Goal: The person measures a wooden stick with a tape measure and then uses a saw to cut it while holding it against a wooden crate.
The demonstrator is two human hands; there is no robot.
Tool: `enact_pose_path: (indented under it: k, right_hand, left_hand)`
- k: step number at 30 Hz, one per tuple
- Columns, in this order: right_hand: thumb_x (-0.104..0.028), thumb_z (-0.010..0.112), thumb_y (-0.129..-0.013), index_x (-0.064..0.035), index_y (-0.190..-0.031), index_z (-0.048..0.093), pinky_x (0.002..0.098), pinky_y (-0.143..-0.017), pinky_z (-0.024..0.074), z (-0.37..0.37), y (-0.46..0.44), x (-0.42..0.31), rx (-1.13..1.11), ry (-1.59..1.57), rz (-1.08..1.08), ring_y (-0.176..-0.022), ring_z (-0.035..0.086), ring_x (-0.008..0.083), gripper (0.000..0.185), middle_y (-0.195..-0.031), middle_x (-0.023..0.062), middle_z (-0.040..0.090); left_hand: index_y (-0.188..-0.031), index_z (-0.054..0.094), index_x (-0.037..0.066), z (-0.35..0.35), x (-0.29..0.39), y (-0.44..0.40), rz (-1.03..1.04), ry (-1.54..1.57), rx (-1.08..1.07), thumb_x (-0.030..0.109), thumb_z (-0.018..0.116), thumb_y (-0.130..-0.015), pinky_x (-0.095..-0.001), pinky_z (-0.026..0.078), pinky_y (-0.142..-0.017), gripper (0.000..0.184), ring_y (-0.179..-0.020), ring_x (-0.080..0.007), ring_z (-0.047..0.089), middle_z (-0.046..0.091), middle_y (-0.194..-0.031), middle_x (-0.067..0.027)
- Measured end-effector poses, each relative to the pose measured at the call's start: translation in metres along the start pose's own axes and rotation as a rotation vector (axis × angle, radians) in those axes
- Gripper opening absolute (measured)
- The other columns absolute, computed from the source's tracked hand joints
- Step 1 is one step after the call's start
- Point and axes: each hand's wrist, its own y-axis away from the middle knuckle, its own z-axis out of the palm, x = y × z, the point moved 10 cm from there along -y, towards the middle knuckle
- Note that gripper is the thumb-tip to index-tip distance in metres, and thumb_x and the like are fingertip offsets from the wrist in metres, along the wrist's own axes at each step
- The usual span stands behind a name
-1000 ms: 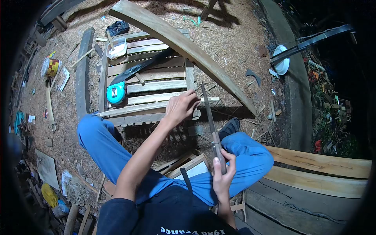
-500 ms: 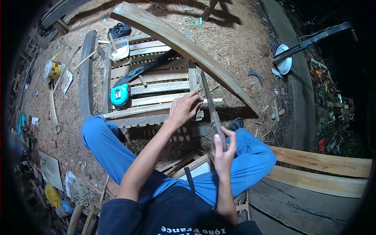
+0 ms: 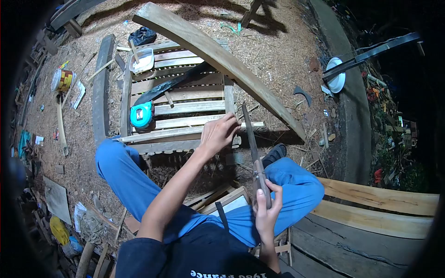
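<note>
My right hand (image 3: 266, 211) is wrapped round the brown wooden handle of a long, narrow, dark-bladed tool (image 3: 251, 139). Its blade points away from me; whether it is a saw or a big knife, I cannot tell. My left hand (image 3: 218, 132) is closed over a thin wooden strip (image 3: 171, 132) near its right end, just left of the blade. This strip lies across the near side of a slatted wooden platform (image 3: 190, 109). A turquoise tape measure (image 3: 141, 114) sits on the slats at the left. The fingertips of my left hand are partly hidden.
A thick curved beam (image 3: 222, 62) slants across above the platform. On the slats are a dark blade-like piece (image 3: 169, 85) and a white plastic tub (image 3: 142, 61). Pale planks (image 3: 380, 194) lie at the right. A yellow-and-red can (image 3: 63, 80) stands on the shaving-covered ground at left.
My right hand has drawn the long-bladed tool back toward me, and its tip is nearer. My left hand stays at the same place on the wooden strip.
</note>
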Motion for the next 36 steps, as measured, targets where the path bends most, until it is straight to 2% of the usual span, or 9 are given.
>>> enact_pose_path:
  k: [9,11,12,21,25,29,31,35,36]
  right_hand:
    - [-0.018,0.066,-0.108,0.0029,-0.131,0.063,0.0314,-0.082,0.0542,0.0,-0.016,-0.011,0.027,0.168,-0.165,-0.089,0.067,0.0138,0.031,-0.103,0.0095,0.072]
    - [-0.018,0.066,-0.108,0.0034,-0.13,0.063,0.0319,-0.081,0.054,-0.012,-0.006,0.006,0.017,0.012,0.01,-0.088,0.067,0.0142,0.032,-0.103,0.0098,0.073]
    - [-0.019,0.067,-0.107,0.0032,-0.129,0.063,0.0321,-0.078,0.0534,-0.007,-0.015,-0.008,0.036,0.087,-0.181,-0.085,0.065,0.0142,0.031,-0.103,0.0088,0.072]
    - [-0.015,0.068,-0.106,0.0023,-0.131,0.064,0.033,-0.084,0.0552,-0.01,-0.012,-0.003,0.006,0.132,-0.153,-0.094,0.067,0.0159,0.031,-0.112,0.011,0.072]
    - [-0.022,0.068,-0.107,-0.0011,-0.132,0.064,0.0326,-0.084,0.0543,0.031,-0.05,-0.021,-0.009,0.197,-0.177,-0.091,0.067,0.0118,0.033,-0.102,0.0129,0.073]
    - [-0.019,0.067,-0.107,0.0018,-0.13,0.063,0.0328,-0.085,0.0557,0.013,-0.023,-0.04,0.011,0.218,-0.374,-0.093,0.067,0.0155,0.031,-0.107,0.0109,0.074]
    - [-0.016,0.067,-0.107,0.0042,-0.131,0.062,0.0327,-0.095,0.0542,-0.008,-0.012,0.006,-0.017,-0.053,-0.058,-0.104,0.068,0.0181,0.032,-0.124,0.013,0.071]
    - [-0.02,0.064,-0.109,0.0003,-0.13,0.063,0.0329,-0.095,0.0521,0.034,-0.066,-0.008,0.008,0.139,-0.191,-0.104,0.065,0.0146,0.029,-0.114,0.0118,0.07]
    - [-0.02,0.064,-0.109,0.0005,-0.131,0.062,0.0327,-0.094,0.0522,0.035,-0.062,-0.003,-0.012,0.058,-0.069,-0.102,0.065,0.0155,0.03,-0.112,0.0113,0.07]
  left_hand:
    - [-0.106,0.073,0.011,-0.001,-0.001,0.001,-0.014,-0.003,0.01,0.027,0.074,-0.1,-0.0418,0.056,-0.068,0.017,-0.084,-0.0328,0.071,0.069,-0.107,-0.0039]
    - [-0.106,0.073,0.011,-0.001,0.001,0.001,-0.015,0.004,0.013,0.026,0.074,-0.1,-0.0419,0.056,-0.069,0.017,-0.085,-0.0328,0.072,0.069,-0.107,-0.0046]
    - [-0.106,0.074,0.011,0.0,0.0,0.002,-0.001,-0.002,0.031,0.026,0.075,-0.1,-0.0418,0.056,-0.069,0.017,-0.085,-0.0326,0.072,0.069,-0.107,-0.0048]
    - [-0.107,0.074,0.01,-0.001,0.001,0.001,0.018,-0.019,0.036,0.024,0.075,-0.1,-0.043,0.057,-0.069,0.016,-0.084,-0.034,0.072,0.069,-0.109,-0.0055]
    - [-0.104,0.073,0.009,-0.006,0.006,0.002,0.029,0.012,0.039,0.023,0.075,-0.099,-0.0438,0.056,-0.07,0.015,-0.085,-0.0354,0.071,0.069,-0.107,-0.0059]
    - [-0.107,0.073,0.009,-0.004,0.002,0.001,0.002,0.011,0.023,0.022,0.074,-0.1,-0.0441,0.055,-0.07,0.015,-0.086,-0.0352,0.071,0.069,-0.106,-0.0064]
    - [-0.107,0.073,0.009,-0.005,0.001,-0.003,0.002,0.006,0.045,0.023,0.074,-0.1,-0.0439,0.055,-0.07,0.015,-0.086,-0.0354,0.071,0.069,-0.105,-0.0067]
    - [-0.108,0.073,0.009,-0.001,0.003,0.003,0.025,-0.008,0.004,0.023,0.075,-0.099,-0.0442,0.055,-0.07,0.016,-0.086,-0.0361,0.071,0.069,-0.106,-0.007]
    - [-0.108,0.073,0.009,-0.003,0.003,0.003,0.026,-0.009,0.006,0.023,0.074,-0.099,-0.0443,0.055,-0.07,0.016,-0.086,-0.0363,0.071,0.069,-0.107,-0.007]
